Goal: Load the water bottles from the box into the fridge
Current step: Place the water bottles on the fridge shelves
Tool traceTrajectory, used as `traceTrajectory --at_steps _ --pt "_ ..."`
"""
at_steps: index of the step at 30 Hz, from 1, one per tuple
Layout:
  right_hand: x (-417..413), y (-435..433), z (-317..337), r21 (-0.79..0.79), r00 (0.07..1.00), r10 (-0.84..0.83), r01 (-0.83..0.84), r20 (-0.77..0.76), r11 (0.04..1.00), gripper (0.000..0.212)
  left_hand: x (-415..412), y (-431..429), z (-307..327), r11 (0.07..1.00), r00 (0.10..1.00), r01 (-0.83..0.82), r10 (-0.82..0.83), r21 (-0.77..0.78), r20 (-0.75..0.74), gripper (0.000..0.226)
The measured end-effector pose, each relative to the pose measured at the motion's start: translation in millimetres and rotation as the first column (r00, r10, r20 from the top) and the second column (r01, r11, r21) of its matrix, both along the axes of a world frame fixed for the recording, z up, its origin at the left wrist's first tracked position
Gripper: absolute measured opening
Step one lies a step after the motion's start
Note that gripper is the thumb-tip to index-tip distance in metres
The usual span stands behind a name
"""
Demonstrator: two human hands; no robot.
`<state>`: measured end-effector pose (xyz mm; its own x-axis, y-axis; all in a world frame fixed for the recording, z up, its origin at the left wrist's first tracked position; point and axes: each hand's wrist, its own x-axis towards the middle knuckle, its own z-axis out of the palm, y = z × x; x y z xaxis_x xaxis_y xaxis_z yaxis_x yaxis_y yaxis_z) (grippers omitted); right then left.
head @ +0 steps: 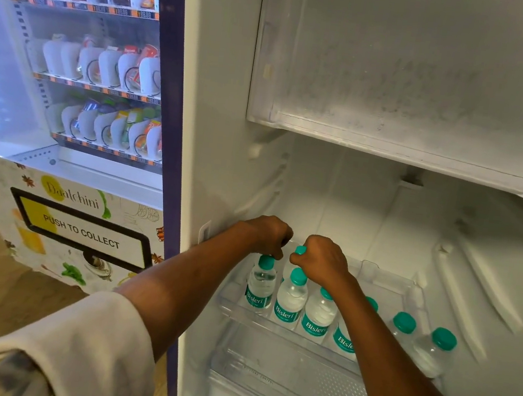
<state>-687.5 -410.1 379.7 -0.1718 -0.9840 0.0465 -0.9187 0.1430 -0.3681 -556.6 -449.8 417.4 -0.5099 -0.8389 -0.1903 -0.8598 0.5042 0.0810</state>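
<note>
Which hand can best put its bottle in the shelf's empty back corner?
Probably the right hand: it grips a bottle by the cap in the back row, nearest the bare back-right of the tray. The left hand holds the leftmost bottle, farther away.

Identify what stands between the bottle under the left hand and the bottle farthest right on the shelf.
Head view: a row of more teal-capped Bisleri bottles, the right forearm crossing in front of some.
</note>
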Motion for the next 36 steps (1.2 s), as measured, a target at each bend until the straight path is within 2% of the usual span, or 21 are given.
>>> traceTrajectory --at_steps 9,15,19,23,25,28,30,33,36 --pt "-1.5 -1.6 -0.3 0.023 0.998 0.052 -0.052 -0.025 0.998 0.029 -6.1 0.8 3.5 1.0 0.999 0.018 -0.019 0.021 0.033 0.032" --pt "-2.3 -1.6 2.9 0.039 0.997 0.058 -0.056 -0.054 0.998 0.031 -5.9 3.5 1.6 0.999 0.996 0.015 -0.01 -0.05 0.086 0.036" --pt "-1.7 0.0 8.0 0.073 0.987 0.091 -0.082 -0.136 0.994 0.035 -4.3 8.6 5.8 0.997 0.993 0.0 0.009 -0.077 0.116 0.034" --pt "2.8 5.1 15.7 0.055 0.969 0.08 -0.069 -0.234 0.996 0.04 -2.6 12.7 5.4 0.989 0.989 -0.013 0.035 -0.149 0.146 0.043" --pt "8.1 11.4 20.0 -0.025 0.955 0.053 -0.064 -0.292 0.998 0.042 1.4 22.3 2.1 0.968 0.996 -0.041 0.06 -0.249 0.07 0.044" --pt "20.0 24.6 19.7 -0.222 0.928 0.035 -0.126 -0.372 0.967 0.048 13.4 50.4 -11.7 0.923 0.984 -0.116 0.056 -0.368 -0.17 0.042" --pt "31.2 36.4 16.2 -0.292 0.932 0.055 -0.167 -0.358 0.942 0.052 24.9 69.9 -24.4 0.919 0.959 -0.115 0.003 -0.376 -0.285 0.049" --pt "51.6 57.4 7.9 -0.392 0.95 0.082 -0.202 -0.302 0.897 0.054 43.6 95.6 -35.0 0.931 0.93 -0.081 -0.059 -0.356 -0.364 0.073" --pt "72.5 75.5 -2.8 -0.497 0.974 0.101 -0.192 -0.205 0.846 0.055 59.7 124.7 -38.5 0.939 0.873 -0.154 -0.016 -0.306 -0.488 0.075"
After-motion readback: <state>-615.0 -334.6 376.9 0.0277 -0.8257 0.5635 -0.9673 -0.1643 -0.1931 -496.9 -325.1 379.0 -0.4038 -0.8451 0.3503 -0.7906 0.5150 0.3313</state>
